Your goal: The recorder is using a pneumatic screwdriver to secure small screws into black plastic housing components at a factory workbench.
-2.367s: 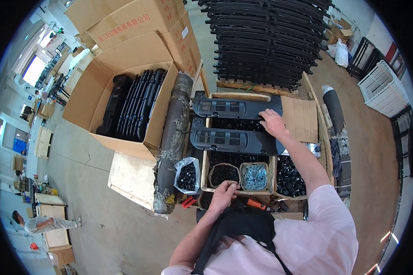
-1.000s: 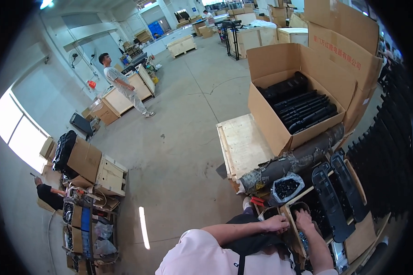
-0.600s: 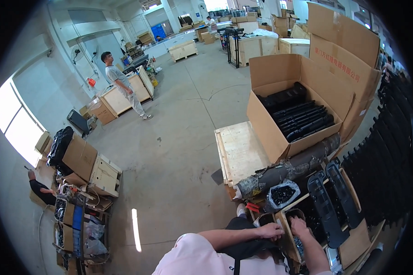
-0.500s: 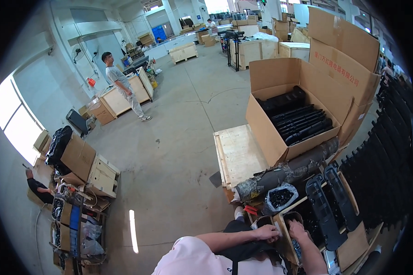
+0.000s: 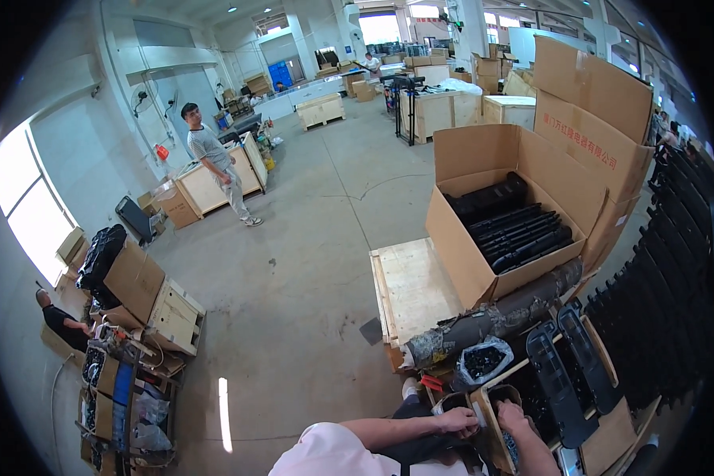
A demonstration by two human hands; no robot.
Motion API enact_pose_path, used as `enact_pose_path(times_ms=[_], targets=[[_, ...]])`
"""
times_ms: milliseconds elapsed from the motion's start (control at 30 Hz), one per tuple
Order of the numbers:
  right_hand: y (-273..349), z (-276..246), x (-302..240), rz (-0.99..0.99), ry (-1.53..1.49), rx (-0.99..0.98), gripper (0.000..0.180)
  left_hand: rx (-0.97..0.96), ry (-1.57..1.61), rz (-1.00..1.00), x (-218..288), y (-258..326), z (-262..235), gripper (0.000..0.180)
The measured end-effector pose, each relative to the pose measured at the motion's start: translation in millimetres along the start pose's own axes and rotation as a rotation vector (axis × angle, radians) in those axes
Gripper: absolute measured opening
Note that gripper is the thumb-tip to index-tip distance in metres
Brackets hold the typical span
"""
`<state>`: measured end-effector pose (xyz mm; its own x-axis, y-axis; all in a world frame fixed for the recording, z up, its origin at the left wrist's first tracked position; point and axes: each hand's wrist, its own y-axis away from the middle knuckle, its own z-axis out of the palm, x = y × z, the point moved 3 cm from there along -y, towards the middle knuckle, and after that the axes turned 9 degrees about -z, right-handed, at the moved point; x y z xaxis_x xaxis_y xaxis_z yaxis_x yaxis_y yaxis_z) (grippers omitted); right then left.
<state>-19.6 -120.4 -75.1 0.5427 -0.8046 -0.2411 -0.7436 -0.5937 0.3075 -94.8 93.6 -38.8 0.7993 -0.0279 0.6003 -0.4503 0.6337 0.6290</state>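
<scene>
My left hand (image 5: pixel 458 421) is closed beside the wooden edge of a parts bin (image 5: pixel 490 432), its fingers pinched together; whatever they hold is too small to make out. Just to the right, my right hand (image 5: pixel 510 415) reaches down into a round-rimmed container (image 5: pixel 506 390) in the bin, and its fingertips are hidden inside. Small silvery pieces show in the bin by my right wrist. A clear plastic bag of small black parts (image 5: pixel 482 361) sits beyond the hands, with a red object (image 5: pixel 431 383) to its left.
Two long black panels (image 5: pixel 562 389) lie right of my hands. Ahead, an open cardboard box (image 5: pixel 462 258) of black parts stands behind a worn padded roll (image 5: pixel 484 313). Stacked black pieces (image 5: pixel 650 293) line the right. A person (image 5: pixel 214 163) stands far left; another sits by a cluttered cart (image 5: pixel 127 397).
The view has tilted up slightly, so the scene sits lower. My hands stay almost in place, the right one still in the container. The standing person's head has turned.
</scene>
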Motion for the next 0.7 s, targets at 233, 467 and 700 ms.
enact_pose_path(times_ms=[233, 467, 700], targets=[[4, 14, 5, 0.060, -0.039, 0.072, 0.025, 0.060, -0.063, -0.036, 2, 7, 7, 0.023], [7, 0, -9, 0.137, -0.068, 0.150, 0.022, -0.004, -0.043, -0.064, -10, 1, -2, 0.021], [9, 0, -3, 0.253, -0.174, 0.233, 0.026, 0.054, -0.067, -0.115, -4, 9, -6, 0.021]])
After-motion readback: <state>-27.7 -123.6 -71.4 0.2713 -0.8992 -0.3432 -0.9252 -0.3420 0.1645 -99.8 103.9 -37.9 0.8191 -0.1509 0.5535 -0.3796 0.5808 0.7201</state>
